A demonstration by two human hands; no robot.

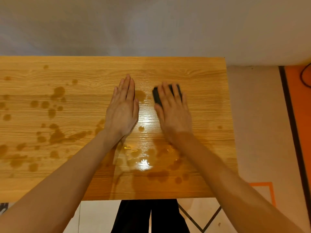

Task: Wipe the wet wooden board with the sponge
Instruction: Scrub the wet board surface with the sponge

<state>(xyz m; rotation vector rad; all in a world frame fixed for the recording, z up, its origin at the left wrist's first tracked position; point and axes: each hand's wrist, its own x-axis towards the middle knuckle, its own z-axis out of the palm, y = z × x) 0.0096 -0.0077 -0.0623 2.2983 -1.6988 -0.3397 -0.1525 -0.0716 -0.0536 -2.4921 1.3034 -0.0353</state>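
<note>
On the wooden board, right of centre, we see the dark sponge under the right hand. That hand lies palm down on the sponge, fingers stretched over its top and thumb along its near left edge; the hand is blurred, so we cannot tell whether the fingers curl round the far side. Sponge sticks out past the fingertips and to the left of them. Our left hand rests flat on the board just left of the sponge, fingers straight and together, holding nothing; the two hands are apart, with a wet patch between them. Dark drops and smears cover the left half of the board, and a shiny puddle sits near the front edge between the forearms. Board area right of the sponge looks drier. Below the front edge we see dark trousers and pale floor with orange markings.
</note>
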